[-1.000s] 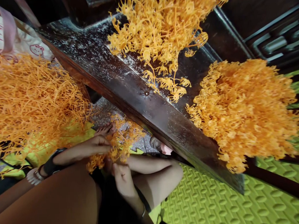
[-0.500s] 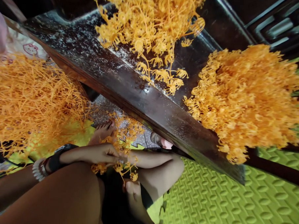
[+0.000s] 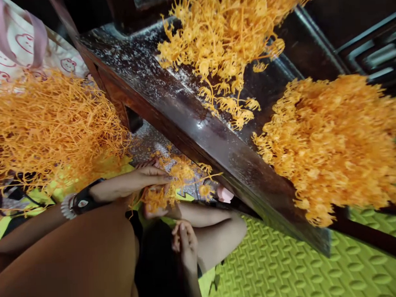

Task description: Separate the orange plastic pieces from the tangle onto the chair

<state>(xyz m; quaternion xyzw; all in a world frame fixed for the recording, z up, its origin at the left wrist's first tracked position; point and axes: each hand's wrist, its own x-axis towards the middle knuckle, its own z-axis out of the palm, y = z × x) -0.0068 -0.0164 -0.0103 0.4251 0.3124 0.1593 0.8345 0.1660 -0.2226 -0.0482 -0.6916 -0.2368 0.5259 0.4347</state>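
Orange, thin-stemmed plastic flower sprigs [image 3: 183,170] cluster beside the left hand [image 3: 150,177], below a dark wooden tabletop [image 3: 197,122]. Its grip looks narrow, the right hand [image 3: 186,242] loosely curled; whether either holds anything, I cannot tell.

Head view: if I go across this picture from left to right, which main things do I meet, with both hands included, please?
Tangle of orange strands → left hand → right hand → pink object → dense orange bundle at the far right.
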